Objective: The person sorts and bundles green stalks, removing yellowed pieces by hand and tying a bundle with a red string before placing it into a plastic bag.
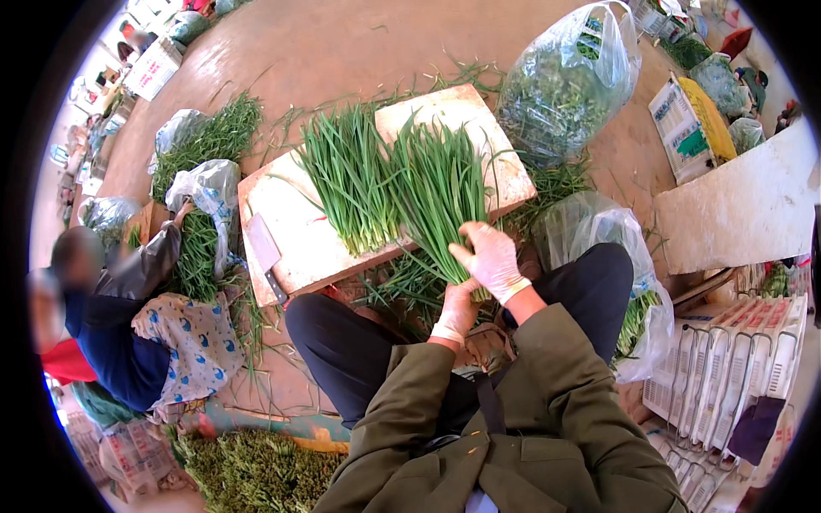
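Note:
Both my hands wear thin pale gloves. My left hand [458, 312] grips the pale stem ends of a bunch of long green leaves [442, 192], which look like garlic chives. Over the lower part of that bunch is my right hand [492, 258], its thumb and fingers apart at the stems. The leaf tips fan out across a pale board [449, 106]. Beside them a second bunch [353, 179] lies on the board, cut ends towards me. A cleaver [264, 240] with a black handle rests at the board's left edge.
Loose greens [404, 288] cover the floor below the board. Plastic bags of greens stand at right [564, 90] and beside my knee [593, 224]. White crates [725, 378] are stacked at right. Another person [128, 346] sits at left, near a greens heap [199, 256].

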Available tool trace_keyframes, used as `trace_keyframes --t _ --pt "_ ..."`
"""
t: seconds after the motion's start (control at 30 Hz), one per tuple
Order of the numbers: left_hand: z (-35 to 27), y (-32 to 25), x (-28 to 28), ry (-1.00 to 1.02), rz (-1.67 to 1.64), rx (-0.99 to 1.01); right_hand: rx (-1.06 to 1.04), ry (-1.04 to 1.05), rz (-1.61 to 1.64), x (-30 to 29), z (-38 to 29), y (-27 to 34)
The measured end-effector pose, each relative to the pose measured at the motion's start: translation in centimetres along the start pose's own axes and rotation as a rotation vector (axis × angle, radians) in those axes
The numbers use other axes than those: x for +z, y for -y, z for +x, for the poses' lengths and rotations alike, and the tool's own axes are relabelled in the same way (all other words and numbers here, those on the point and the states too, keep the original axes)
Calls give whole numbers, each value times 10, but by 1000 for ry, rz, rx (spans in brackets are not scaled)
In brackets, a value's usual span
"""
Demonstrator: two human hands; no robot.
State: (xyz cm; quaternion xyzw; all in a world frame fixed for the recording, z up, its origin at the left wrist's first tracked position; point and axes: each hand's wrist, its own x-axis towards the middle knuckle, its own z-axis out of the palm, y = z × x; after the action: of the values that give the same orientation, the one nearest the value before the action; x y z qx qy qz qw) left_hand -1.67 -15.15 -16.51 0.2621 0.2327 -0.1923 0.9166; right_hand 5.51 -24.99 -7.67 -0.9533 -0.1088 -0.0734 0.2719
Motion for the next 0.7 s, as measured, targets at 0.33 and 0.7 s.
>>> trace_keyframes --t 0.33,0.7 --pt "-3 1 -5 96 -118 -91 315 82 389 8 -6 -14" --pt "6 -6 -2 84 -76 -302 334 86 906 -36 -45 -10"
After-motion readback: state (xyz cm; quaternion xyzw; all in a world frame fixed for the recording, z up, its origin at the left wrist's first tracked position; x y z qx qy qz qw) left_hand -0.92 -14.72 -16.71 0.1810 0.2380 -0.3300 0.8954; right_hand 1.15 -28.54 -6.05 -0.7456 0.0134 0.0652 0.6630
